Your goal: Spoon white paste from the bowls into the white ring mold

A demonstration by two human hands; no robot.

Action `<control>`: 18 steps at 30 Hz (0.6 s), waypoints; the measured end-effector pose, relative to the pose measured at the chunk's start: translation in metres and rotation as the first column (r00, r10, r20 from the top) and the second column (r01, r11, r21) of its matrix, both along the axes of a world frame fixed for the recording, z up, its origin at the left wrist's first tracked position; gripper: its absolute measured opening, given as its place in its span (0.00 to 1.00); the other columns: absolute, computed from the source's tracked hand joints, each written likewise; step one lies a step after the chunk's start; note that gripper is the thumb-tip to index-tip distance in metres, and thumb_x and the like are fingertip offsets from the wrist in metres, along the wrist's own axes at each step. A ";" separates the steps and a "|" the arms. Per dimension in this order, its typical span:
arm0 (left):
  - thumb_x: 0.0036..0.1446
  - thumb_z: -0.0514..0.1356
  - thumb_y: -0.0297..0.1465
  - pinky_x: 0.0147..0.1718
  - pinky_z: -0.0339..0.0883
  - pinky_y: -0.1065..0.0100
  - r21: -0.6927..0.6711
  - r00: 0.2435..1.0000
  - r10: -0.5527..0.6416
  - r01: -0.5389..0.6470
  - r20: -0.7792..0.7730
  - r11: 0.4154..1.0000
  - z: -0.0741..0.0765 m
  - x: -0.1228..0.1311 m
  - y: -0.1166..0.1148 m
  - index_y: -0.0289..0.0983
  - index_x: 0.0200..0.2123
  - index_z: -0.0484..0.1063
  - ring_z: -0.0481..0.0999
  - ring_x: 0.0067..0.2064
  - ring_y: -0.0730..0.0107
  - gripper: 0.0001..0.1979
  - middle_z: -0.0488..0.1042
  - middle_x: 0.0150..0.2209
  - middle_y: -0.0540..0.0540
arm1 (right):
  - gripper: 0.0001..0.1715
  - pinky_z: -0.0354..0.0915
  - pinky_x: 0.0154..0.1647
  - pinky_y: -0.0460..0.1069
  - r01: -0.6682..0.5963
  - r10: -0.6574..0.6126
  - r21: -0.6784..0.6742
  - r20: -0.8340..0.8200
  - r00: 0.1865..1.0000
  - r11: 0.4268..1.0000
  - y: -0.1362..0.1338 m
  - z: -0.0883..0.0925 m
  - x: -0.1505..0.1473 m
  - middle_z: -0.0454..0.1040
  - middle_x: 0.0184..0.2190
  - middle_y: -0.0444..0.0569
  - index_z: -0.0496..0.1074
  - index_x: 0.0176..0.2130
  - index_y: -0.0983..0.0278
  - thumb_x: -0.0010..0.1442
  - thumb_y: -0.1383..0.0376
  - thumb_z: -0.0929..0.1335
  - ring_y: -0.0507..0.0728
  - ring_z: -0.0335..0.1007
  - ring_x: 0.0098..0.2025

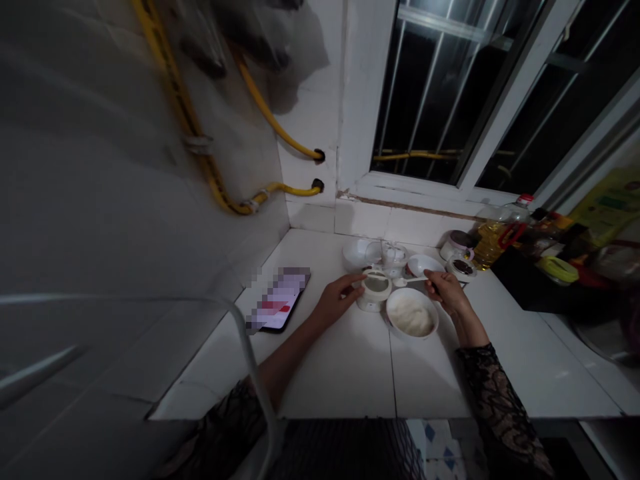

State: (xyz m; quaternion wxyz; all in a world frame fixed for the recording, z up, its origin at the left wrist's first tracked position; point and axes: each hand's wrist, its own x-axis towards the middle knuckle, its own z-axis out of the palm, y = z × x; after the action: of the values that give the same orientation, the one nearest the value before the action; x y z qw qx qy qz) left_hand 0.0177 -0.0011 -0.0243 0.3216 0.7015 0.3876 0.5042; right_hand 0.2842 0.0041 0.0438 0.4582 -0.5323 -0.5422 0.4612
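My left hand (pixel 341 297) touches the left side of a small white jar (pixel 374 297), its thumb and fingers at the rim and lid. In my right hand (pixel 446 291) is the handle of a small white spoon (pixel 401 282), whose bowl is just right of the jar. Below the spoon, a white bowl (pixel 389 320) holds a pale, powdery or doughy mass (pixel 413 316). What the jar contains is too dim to tell.
A lit phone (pixel 283 300) lies left on the counter (pixel 340 373). Behind the jar are a glass bowl (pixel 356 253), a small clear container (pixel 394 256) and a white bowl (pixel 425 264). Jars, an oil bottle (pixel 487 244) and a black box (pixel 523 280) stand right.
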 end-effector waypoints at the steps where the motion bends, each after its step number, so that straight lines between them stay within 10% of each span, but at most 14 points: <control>1: 0.56 0.59 0.37 0.29 0.67 0.72 0.002 1.000 0.003 -0.003 0.002 1.000 0.000 0.000 0.000 0.36 0.47 0.75 0.73 0.29 0.73 0.18 0.79 0.39 0.43 | 0.28 0.39 0.11 0.44 0.020 -0.020 0.031 0.013 1.000 0.999 0.000 0.001 -0.005 0.57 0.10 0.39 0.61 0.15 0.63 0.43 0.44 0.71 0.44 0.43 0.11; 6: 0.56 0.59 0.37 0.30 0.68 0.72 0.006 1.000 -0.009 0.009 0.008 1.000 0.000 0.000 0.000 0.37 0.48 0.75 0.74 0.31 0.72 0.18 0.79 0.42 0.43 | 0.31 0.48 0.15 0.45 0.090 -0.195 0.373 0.256 0.947 0.924 -0.010 0.000 -0.032 0.57 0.11 0.41 0.60 0.16 0.62 0.57 0.43 0.62 0.47 0.48 0.14; 12: 0.56 0.59 0.38 0.31 0.69 0.71 0.017 1.000 -0.012 0.012 0.018 1.000 -0.002 0.000 0.002 0.36 0.47 0.75 0.74 0.30 0.72 0.18 0.79 0.42 0.43 | 0.25 0.56 0.26 0.46 -0.404 -0.325 0.665 0.696 0.641 0.628 -0.023 -0.005 -0.048 0.68 0.19 0.48 0.66 0.22 0.63 0.65 0.55 0.59 0.51 0.61 0.22; 15: 0.57 0.59 0.38 0.31 0.69 0.71 0.021 1.000 -0.010 0.010 0.013 1.000 -0.002 0.000 0.002 0.37 0.47 0.75 0.74 0.30 0.72 0.17 0.79 0.42 0.43 | 0.23 0.55 0.26 0.46 -0.360 -0.360 0.693 0.664 0.655 0.624 -0.024 -0.001 -0.039 0.66 0.19 0.46 0.66 0.23 0.63 0.66 0.57 0.59 0.51 0.60 0.22; 18: 0.56 0.59 0.39 0.30 0.69 0.71 0.025 1.000 -0.009 0.008 0.015 1.000 -0.002 0.000 0.001 0.37 0.47 0.75 0.74 0.30 0.73 0.17 0.79 0.42 0.42 | 0.24 0.52 0.22 0.45 -0.149 -0.333 0.661 0.544 0.770 0.736 -0.023 0.006 -0.018 0.59 0.16 0.41 0.61 0.20 0.63 0.65 0.55 0.60 0.49 0.54 0.20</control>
State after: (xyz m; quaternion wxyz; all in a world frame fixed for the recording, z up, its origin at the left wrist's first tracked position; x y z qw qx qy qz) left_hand 0.0173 0.0002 -0.0261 0.3180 0.7033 0.3759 0.5128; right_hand 0.2662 -0.0192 0.0495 0.4325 -0.4809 -0.7627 0.0034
